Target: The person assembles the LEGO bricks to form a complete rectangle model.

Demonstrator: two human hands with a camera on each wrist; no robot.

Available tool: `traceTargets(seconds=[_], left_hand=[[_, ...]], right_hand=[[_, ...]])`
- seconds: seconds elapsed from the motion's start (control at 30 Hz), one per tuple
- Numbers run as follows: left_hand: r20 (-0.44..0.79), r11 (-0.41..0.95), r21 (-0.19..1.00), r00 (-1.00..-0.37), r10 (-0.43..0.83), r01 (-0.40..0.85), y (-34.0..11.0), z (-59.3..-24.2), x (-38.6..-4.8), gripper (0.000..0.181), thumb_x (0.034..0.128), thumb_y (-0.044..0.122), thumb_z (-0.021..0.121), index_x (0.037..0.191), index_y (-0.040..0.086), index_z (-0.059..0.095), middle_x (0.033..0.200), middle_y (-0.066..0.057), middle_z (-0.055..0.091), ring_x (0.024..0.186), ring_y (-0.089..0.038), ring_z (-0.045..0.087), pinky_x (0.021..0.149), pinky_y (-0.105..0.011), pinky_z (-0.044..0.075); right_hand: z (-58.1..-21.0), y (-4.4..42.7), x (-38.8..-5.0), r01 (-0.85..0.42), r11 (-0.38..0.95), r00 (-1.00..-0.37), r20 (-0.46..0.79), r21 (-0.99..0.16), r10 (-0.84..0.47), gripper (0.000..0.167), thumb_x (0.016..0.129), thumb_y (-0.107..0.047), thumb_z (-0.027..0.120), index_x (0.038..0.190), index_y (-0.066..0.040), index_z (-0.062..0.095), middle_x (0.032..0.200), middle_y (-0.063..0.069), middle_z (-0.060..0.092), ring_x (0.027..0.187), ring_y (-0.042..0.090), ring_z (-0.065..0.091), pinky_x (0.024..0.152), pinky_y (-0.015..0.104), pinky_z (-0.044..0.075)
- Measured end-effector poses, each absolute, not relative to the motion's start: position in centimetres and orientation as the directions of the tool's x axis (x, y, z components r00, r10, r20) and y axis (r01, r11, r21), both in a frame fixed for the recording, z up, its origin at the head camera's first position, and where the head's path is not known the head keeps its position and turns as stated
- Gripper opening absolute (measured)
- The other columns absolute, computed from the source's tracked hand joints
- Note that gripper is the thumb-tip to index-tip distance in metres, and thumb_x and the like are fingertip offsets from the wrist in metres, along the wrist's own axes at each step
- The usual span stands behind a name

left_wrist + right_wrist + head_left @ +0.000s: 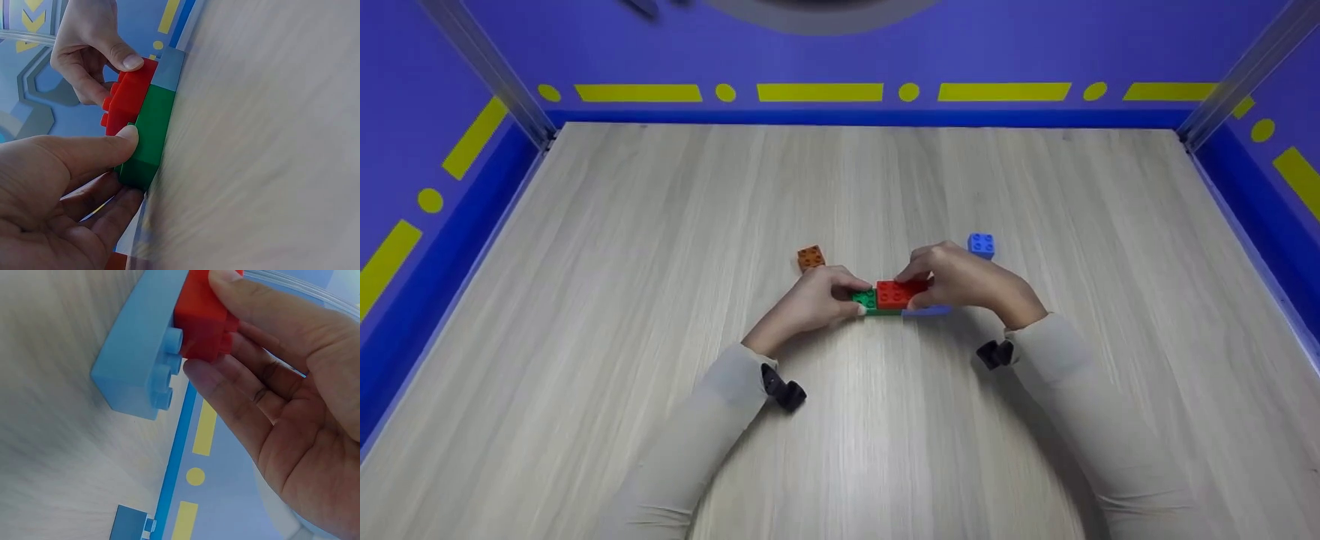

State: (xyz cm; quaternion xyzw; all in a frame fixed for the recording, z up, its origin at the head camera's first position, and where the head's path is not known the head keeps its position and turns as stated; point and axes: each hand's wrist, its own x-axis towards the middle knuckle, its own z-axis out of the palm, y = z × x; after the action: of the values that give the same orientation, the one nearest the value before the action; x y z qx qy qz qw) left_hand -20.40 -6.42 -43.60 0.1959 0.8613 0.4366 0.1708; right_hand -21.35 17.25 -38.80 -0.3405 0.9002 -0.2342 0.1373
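Note:
A red brick [891,295] sits across a green brick [152,121] and a light blue brick [132,354] that lie end to end on the table. My left hand [815,302] pinches the green brick at its left end, thumb on the near side, as the left wrist view shows. With thumb and fingers, my right hand [966,279] grips the red brick [205,315] near its right end. In the right wrist view, studs of the light blue brick show beyond the red one.
An orange-brown brick [810,258] lies just beyond my left hand. Behind my right hand is a small blue brick [981,244]. Blue walls with yellow marks border the wooden table [840,187].

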Motion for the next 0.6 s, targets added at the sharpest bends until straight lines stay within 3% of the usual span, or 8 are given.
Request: traceTargets(seconds=[0.6], left_hand=[[-0.101, 0.546, 0.789, -0.817, 0.567, 0.281, -6.69, -43.13, -20.61, 0.033, 0.0862, 0.009, 0.069, 0.119, 0.006, 0.068, 0.122, -0.008, 0.064, 0.114, -0.020, 0.057, 0.100, -0.035, 0.045]], right_hand=[[-38.81, 17.43, -21.41, -0.431, 0.694, -0.769, -0.168, -0.576, -0.617, 0.035, 0.077, -0.014, 0.080, 0.111, -0.007, 0.072, 0.107, 0.008, 0.069, 0.099, 0.024, 0.065, 0.084, 0.038, 0.055]])
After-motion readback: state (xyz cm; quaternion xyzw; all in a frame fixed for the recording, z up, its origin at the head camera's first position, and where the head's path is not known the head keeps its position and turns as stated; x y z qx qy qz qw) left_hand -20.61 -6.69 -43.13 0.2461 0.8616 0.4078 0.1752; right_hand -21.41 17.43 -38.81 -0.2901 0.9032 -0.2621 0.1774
